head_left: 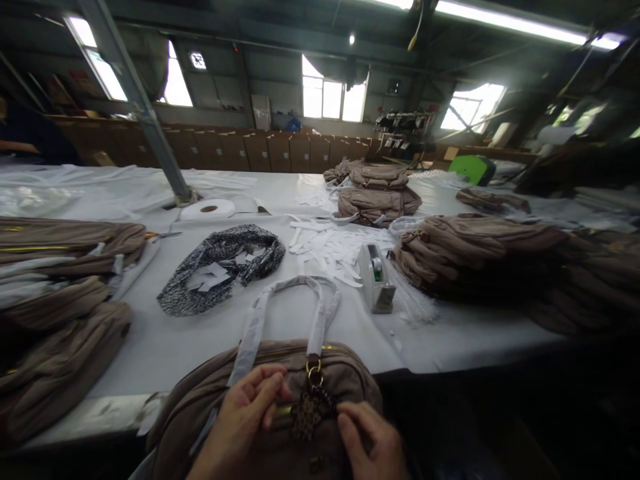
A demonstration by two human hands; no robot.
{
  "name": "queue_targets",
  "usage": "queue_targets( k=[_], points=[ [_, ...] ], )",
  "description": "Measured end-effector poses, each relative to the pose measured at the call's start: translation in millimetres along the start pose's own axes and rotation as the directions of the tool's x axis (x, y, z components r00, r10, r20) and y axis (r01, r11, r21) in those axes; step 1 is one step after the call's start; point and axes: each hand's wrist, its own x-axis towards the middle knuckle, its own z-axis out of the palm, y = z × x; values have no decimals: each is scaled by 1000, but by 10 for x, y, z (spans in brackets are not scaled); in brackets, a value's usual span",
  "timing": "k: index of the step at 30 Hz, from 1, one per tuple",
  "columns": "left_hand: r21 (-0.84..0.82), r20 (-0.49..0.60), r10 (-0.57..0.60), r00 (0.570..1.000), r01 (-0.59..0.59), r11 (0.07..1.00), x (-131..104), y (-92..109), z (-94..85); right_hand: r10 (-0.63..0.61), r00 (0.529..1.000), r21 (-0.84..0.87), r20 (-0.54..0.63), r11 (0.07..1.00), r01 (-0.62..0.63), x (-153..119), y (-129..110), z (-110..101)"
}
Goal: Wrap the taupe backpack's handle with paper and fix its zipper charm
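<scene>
A brown fabric bag [335,447] stands at the front edge of the table, its handles [256,317] wrapped in white material. Gold rings [314,373] at a handle's base carry a dark patterned charm [306,417] on a beaded strand. My left hand [245,417] is left of the charm, thumb and fingers pinched together; whatever lies between them is too small to make out. To the right of the charm, my right hand [369,437] has its thumb and index finger closed at the end of the dark strand.
Behind the bag are a tape dispenser [376,280], a black-and-white cloth ring [220,267] with white paper pieces, and a white roll [208,209]. Brown bags are piled at left [60,313], right [470,257] and back [377,193]. A metal post [140,100] rises at the left.
</scene>
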Motion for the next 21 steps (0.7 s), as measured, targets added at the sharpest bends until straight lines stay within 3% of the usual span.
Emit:
queue_targets(
  k=[3,5,7,11,14,18,21],
  points=[
    [78,9,-52,999,51,996,-2,-65,-174,-26,999,-37,-28,999,25,181,-45,-129],
    [115,12,-75,997,73,991,-9,-120,-241,-13,1000,-90,6,996,14,251,-60,-131],
    [193,8,-24,1000,22,981,4,-166,-257,1,997,-154,76,988,10,288,-79,-84],
    [376,106,107,989,-140,916,76,-251,-119,22,985,-273,171,962,26,327,-149,14],
    [357,175,58,983,-118,927,96,-347,49,39,985,-299,169,954,14,344,-213,33],
    [276,131,-10,991,-26,961,62,-471,152,142,974,-84,174,988,-129,329,-287,42],
    [251,72,-55,996,35,967,49,-531,132,262,944,118,199,950,-289,301,-307,84]
  ],
)
